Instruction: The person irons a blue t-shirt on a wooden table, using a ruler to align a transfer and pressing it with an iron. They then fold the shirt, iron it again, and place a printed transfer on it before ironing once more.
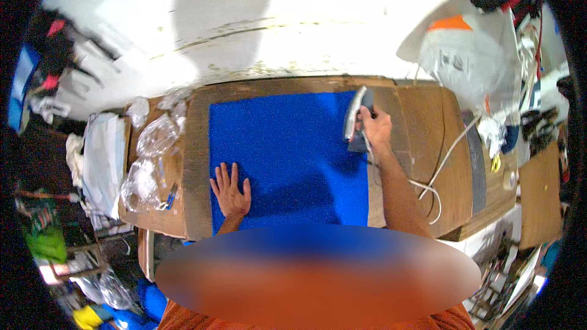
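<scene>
A large piece of blue fabric (275, 146) lies spread over the brown work table (197, 146). My left hand (231, 192) rests palm down near its left edge, fingers spread and holding nothing. At the fabric's right edge, my right hand (378, 128) grips the handle of a clothes iron (354, 112). The iron looks tipped on its side, and its shadow falls on the cloth; whether it touches the fabric I cannot tell. A pale power cord (451, 153) runs from the iron along my forearm and across the table's right part.
Clear plastic bags (158, 135) and small blue-handled snips (172, 196) lie on the table's left part. Folded pale cloth (104, 165) sits beyond them. A white plastic bag (458, 62) hangs at the back right. The white wall (312, 50) bounds the far edge.
</scene>
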`<state>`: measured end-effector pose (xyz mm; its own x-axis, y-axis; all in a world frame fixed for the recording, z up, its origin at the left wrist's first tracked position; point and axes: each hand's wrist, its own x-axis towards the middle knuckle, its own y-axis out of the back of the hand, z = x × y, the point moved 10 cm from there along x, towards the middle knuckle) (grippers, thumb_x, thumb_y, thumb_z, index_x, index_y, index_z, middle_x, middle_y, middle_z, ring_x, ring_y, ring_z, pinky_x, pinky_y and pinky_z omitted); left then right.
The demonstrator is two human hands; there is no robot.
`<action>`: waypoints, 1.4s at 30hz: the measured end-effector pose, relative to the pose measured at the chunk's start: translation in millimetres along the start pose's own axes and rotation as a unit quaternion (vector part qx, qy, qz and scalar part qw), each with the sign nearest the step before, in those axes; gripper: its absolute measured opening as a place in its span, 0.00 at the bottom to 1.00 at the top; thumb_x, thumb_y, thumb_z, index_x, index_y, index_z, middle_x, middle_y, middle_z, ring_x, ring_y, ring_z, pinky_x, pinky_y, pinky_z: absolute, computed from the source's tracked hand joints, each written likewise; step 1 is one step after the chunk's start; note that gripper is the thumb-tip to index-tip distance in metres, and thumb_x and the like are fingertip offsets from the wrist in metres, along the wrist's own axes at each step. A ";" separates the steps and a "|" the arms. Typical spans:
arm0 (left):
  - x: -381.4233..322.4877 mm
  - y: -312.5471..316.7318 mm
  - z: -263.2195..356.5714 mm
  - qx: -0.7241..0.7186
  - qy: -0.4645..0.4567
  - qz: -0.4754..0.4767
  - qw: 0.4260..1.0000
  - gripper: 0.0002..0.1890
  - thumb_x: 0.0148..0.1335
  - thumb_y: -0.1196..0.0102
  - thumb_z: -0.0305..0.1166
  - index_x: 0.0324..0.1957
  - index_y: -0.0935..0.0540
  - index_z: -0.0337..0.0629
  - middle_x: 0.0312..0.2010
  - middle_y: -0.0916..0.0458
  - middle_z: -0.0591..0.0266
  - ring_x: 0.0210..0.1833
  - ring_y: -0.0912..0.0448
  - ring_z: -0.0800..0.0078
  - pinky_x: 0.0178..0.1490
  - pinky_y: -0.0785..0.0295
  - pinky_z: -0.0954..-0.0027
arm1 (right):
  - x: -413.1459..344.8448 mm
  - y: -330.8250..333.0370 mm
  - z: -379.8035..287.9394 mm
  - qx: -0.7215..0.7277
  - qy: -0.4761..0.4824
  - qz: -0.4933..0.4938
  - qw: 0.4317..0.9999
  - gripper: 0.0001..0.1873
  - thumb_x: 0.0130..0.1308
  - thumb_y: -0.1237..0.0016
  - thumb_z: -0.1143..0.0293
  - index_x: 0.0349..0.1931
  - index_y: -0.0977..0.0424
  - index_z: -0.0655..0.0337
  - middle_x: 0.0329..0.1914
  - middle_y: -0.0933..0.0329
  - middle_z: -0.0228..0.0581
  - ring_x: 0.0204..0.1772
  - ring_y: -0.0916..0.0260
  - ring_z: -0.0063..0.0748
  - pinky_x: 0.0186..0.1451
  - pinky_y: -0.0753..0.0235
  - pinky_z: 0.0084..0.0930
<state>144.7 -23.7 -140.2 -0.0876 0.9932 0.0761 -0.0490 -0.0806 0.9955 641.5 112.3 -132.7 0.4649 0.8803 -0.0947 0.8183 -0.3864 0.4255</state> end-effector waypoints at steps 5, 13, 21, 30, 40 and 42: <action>-3.4 10.1 0.1 -0.044 0.009 0.006 0.999 0.34 0.76 0.52 0.52 0.79 0.34 0.52 0.82 0.45 0.47 0.86 0.53 0.48 0.85 0.64 0.38 | 21.3 -1.6 -8.2 0.003 -0.031 -0.132 0.991 0.23 0.68 0.42 0.66 0.56 0.26 0.76 0.34 0.17 0.46 0.31 0.19 0.31 0.34 0.18 0.33; 2.2 13.0 -6.8 -0.104 0.023 0.056 0.993 0.30 0.76 0.50 0.50 0.73 0.26 0.47 0.79 0.37 0.46 0.83 0.44 0.49 0.84 0.58 0.38 | -107.6 -58.0 -107.3 -0.211 0.189 -0.277 0.918 0.28 0.68 0.42 0.59 0.64 0.27 0.63 0.58 0.18 0.60 0.60 0.20 0.64 0.63 0.21 0.47; 126.0 0.7 -23.1 -0.334 -0.052 0.073 0.938 0.23 0.76 0.50 0.36 0.69 0.23 0.40 0.72 0.28 0.44 0.78 0.35 0.44 0.81 0.44 0.43 | -194.8 -181.2 -150.0 -0.212 0.299 -0.394 0.843 0.27 0.70 0.44 0.60 0.67 0.28 0.59 0.58 0.19 0.57 0.59 0.21 0.63 0.63 0.22 0.50; 213.8 -24.4 -32.7 -0.052 -0.154 -0.003 0.987 0.27 0.78 0.54 0.42 0.77 0.31 0.56 0.81 0.40 0.54 0.84 0.45 0.57 0.84 0.53 0.39 | -163.9 -240.3 -157.9 -0.375 0.239 -0.326 0.835 0.33 0.70 0.43 0.56 0.74 0.33 0.41 0.51 0.17 0.50 0.52 0.17 0.55 0.54 0.17 0.53; 217.3 -25.7 -44.3 -0.059 -0.141 0.033 0.988 0.28 0.80 0.59 0.45 0.78 0.33 0.52 0.82 0.41 0.58 0.85 0.47 0.60 0.84 0.58 0.39 | -83.8 -270.9 -182.7 -0.416 0.251 -0.308 0.818 0.34 0.69 0.43 0.60 0.75 0.33 0.40 0.47 0.19 0.49 0.51 0.20 0.55 0.54 0.20 0.54; 219.3 -26.8 -45.6 -0.065 -0.138 0.020 0.988 0.28 0.80 0.59 0.44 0.77 0.33 0.50 0.81 0.40 0.57 0.85 0.47 0.60 0.84 0.58 0.39 | -78.3 -274.8 -184.8 -0.407 0.259 -0.310 0.819 0.34 0.68 0.42 0.60 0.75 0.33 0.41 0.46 0.19 0.48 0.51 0.20 0.55 0.53 0.20 0.54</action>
<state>81.4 192.5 -152.7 0.1818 0.9726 0.1448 -0.1794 -0.1119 0.9774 317.7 200.4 -75.9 -0.3335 0.9179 -0.2149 0.2491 0.3057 0.9190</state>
